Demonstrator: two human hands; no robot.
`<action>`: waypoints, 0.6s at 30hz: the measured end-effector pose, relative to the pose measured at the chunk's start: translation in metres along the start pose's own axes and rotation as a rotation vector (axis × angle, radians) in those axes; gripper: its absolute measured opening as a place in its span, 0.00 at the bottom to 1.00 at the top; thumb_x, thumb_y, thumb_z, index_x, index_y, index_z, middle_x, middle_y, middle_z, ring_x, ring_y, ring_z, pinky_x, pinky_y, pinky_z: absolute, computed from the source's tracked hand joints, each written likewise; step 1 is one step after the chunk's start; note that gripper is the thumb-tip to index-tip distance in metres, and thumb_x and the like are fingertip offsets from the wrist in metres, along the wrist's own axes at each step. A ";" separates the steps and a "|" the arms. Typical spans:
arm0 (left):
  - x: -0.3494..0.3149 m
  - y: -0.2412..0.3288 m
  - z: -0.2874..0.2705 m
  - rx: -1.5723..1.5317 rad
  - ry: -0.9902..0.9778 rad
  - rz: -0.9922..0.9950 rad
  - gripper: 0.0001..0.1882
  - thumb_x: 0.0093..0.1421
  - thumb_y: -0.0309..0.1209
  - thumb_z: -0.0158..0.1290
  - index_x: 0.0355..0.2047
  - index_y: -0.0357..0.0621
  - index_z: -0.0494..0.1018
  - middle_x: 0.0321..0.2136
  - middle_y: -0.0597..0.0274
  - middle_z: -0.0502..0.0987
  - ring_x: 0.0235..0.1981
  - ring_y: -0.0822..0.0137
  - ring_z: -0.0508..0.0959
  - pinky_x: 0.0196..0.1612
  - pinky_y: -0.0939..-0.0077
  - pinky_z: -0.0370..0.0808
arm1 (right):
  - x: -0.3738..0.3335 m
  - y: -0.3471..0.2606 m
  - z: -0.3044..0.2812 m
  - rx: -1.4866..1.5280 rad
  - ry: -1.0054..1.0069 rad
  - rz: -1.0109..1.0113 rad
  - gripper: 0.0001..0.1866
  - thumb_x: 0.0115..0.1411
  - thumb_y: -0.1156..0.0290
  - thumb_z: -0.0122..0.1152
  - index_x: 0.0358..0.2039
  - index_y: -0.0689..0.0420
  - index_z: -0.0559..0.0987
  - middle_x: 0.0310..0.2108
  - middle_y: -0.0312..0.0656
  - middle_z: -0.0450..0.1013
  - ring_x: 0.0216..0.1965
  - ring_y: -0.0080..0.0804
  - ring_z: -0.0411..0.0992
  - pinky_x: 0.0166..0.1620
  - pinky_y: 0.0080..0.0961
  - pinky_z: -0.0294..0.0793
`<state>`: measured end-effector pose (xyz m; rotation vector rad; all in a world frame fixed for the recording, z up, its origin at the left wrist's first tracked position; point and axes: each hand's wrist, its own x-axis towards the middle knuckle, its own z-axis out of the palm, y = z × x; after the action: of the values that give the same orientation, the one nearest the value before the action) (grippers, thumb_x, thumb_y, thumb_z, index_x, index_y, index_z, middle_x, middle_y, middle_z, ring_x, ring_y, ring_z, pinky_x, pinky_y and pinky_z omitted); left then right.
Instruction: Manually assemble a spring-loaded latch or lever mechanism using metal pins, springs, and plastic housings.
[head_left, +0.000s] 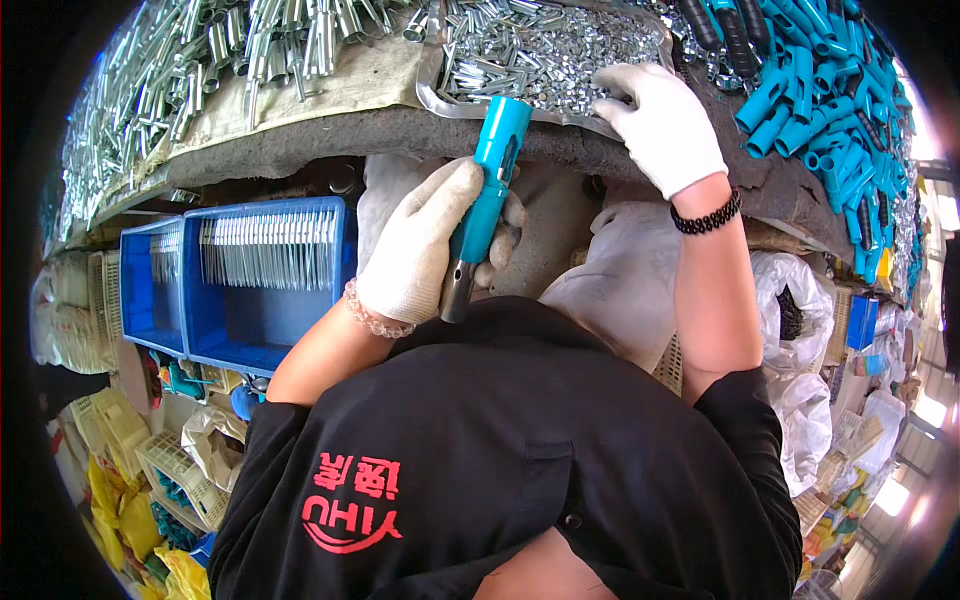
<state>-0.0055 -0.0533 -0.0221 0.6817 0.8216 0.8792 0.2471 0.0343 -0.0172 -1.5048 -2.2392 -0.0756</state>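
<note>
My left fingers (450, 195), in a white glove, are wrapped firmly round the middle of a teal tube (488, 205); it tilts, its slotted end sticking out past them and its dark metal end (457, 290) poking out below my palm. My right fingers (632, 80), gloved too, are curved, thumb and forefinger standing apart over the right side of a metal tray (432, 65); I can't tell whether they touch the small metal parts (550, 60) under them. Beyond and left of my left fingers, silver tubes (300, 40) lie heaped on the counter (340, 85). Right of my right fingers, more teal tubes (800, 100) are piled. Lower, left of my left fingers, blue bins (186, 290) hold thin metal strips (270, 250) in rows.
</note>
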 end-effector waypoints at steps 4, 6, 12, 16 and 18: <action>0.001 -0.002 -0.009 0.095 -0.028 -0.033 0.26 0.73 0.49 0.39 0.55 0.37 0.67 0.31 0.60 0.75 0.21 0.74 0.73 0.20 0.83 0.68 | 0.003 -0.001 0.001 -0.115 -0.036 0.009 0.11 0.58 0.65 0.61 0.41 0.52 0.83 0.34 0.49 0.77 0.41 0.50 0.76 0.47 0.42 0.75; 0.001 -0.001 -0.009 0.070 -0.014 -0.043 0.26 0.73 0.49 0.40 0.55 0.37 0.68 0.30 0.61 0.74 0.22 0.75 0.72 0.20 0.83 0.68 | 0.001 0.005 0.002 -0.038 -0.041 0.068 0.12 0.59 0.68 0.61 0.41 0.58 0.83 0.39 0.47 0.80 0.44 0.45 0.77 0.50 0.34 0.74; 0.004 0.008 -0.002 -0.036 0.011 -0.071 0.23 0.73 0.50 0.41 0.40 0.41 0.71 0.22 0.61 0.74 0.17 0.74 0.70 0.21 0.82 0.68 | -0.002 0.002 -0.013 0.368 0.084 0.321 0.10 0.58 0.69 0.61 0.40 0.56 0.84 0.38 0.46 0.80 0.42 0.45 0.78 0.48 0.34 0.76; 0.010 0.006 0.002 -0.052 0.044 -0.044 0.24 0.73 0.51 0.41 0.39 0.41 0.71 0.21 0.61 0.74 0.18 0.74 0.70 0.22 0.81 0.68 | -0.005 0.008 -0.018 0.204 0.042 0.170 0.11 0.57 0.65 0.63 0.37 0.57 0.84 0.35 0.47 0.80 0.39 0.46 0.78 0.46 0.34 0.76; 0.012 0.005 -0.002 -0.036 0.003 -0.034 0.24 0.73 0.51 0.40 0.39 0.41 0.71 0.21 0.61 0.74 0.18 0.74 0.71 0.22 0.81 0.68 | -0.002 0.006 -0.013 0.096 0.000 0.169 0.12 0.58 0.66 0.63 0.39 0.58 0.84 0.36 0.47 0.80 0.39 0.43 0.79 0.45 0.33 0.76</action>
<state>-0.0044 -0.0407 -0.0228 0.6333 0.8163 0.8627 0.2570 0.0308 -0.0079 -1.6340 -2.0753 0.0815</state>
